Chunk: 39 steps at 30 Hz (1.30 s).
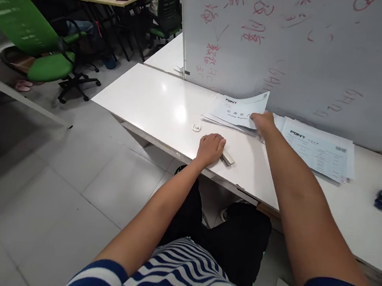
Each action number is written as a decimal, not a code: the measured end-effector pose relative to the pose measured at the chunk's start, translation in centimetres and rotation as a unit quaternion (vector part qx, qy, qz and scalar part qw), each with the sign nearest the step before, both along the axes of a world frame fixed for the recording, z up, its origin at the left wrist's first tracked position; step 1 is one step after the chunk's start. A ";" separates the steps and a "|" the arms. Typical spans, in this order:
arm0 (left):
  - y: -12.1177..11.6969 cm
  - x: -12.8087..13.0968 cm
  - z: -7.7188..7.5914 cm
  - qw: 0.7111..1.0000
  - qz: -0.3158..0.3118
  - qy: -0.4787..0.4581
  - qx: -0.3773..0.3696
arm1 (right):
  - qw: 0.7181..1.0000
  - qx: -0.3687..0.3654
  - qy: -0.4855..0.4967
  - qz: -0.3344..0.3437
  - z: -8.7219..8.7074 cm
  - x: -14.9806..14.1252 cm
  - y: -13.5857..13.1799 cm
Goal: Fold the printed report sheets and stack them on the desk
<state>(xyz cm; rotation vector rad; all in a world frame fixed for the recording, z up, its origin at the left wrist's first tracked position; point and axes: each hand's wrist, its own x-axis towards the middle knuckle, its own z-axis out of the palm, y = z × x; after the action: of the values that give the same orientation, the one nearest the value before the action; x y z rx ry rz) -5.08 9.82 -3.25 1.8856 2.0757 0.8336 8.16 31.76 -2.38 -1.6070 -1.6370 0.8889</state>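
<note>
Leftmost, beyond the stapler (227, 158), a small round white item (196, 127) lies flat on the desk (141, 97); identity uncertain. My left hand (211, 149) comes next, palm down over the stapler's near-left part, fingers bent and close together; whether they grip it or merely rest there I cannot tell. The pale stapler's exposed end points right and toward me. Estimate: stiff, compact, heavier than paper, smooth enough to slide on the glossy top; best held around the middle of its body, clear of the mouth. Past the stapler, toward the whiteboard (287, 75), lies the printed report (233, 113), its top leaf curling up at the right. My right hand (263, 122) pinches that leaf at its right side, thumb uppermost. Estimate: light, floppy, easily creased, its leaves apt to slip over one another; hold near the edge, thumb above and fingers beneath, without a hard squeeze. Farther right of the stapler, a second paper stack (316, 151) lies flat; likely similar, though heavier taken whole, and better supported from below.
</note>
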 end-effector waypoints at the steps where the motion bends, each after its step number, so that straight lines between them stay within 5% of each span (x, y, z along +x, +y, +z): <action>1: 0.0 0.0 0.0 1.000 0.001 0.001 0.002 | 0.999 -0.010 -0.050 0.003 -0.2 -0.1 0.1; 4: -0.1 0.0 0.0 1.000 0.001 0.002 0.009 | 0.987 -0.022 -0.161 -0.001 0.1 -0.3 -0.5; 8: -0.1 -0.1 0.2 1.000 0.000 -0.001 0.006 | 0.977 0.065 -0.201 -0.025 1.3 0.2 -2.2; 14: 0.1 0.0 -0.1 1.000 0.006 -0.012 0.015 | 0.950 0.163 -0.254 -0.079 1.0 5.9 -6.7; 17: 0.3 -0.1 -0.4 0.999 0.015 -0.018 0.031 | 0.943 0.138 -0.294 -0.078 0.2 9.5 -8.7; 24: 0.4 -0.2 -0.2 0.998 0.009 -0.040 0.037 | 0.930 -0.061 -0.362 -0.033 -0.3 14.0 -10.8; 30: 0.4 -0.2 -0.2 0.998 0.018 -0.048 0.041 | 0.917 -0.056 -0.394 0.004 0.1 14.7 -12.4; 39: 0.6 -0.2 -0.2 0.992 0.119 -0.022 0.024 | 0.886 0.028 -0.461 0.036 -0.2 16.6 -14.5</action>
<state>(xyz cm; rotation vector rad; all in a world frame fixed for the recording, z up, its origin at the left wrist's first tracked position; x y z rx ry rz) -5.26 10.39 -3.48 1.6464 2.3034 0.9743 24.75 17.31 -2.60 -2.0901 -2.3122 0.0388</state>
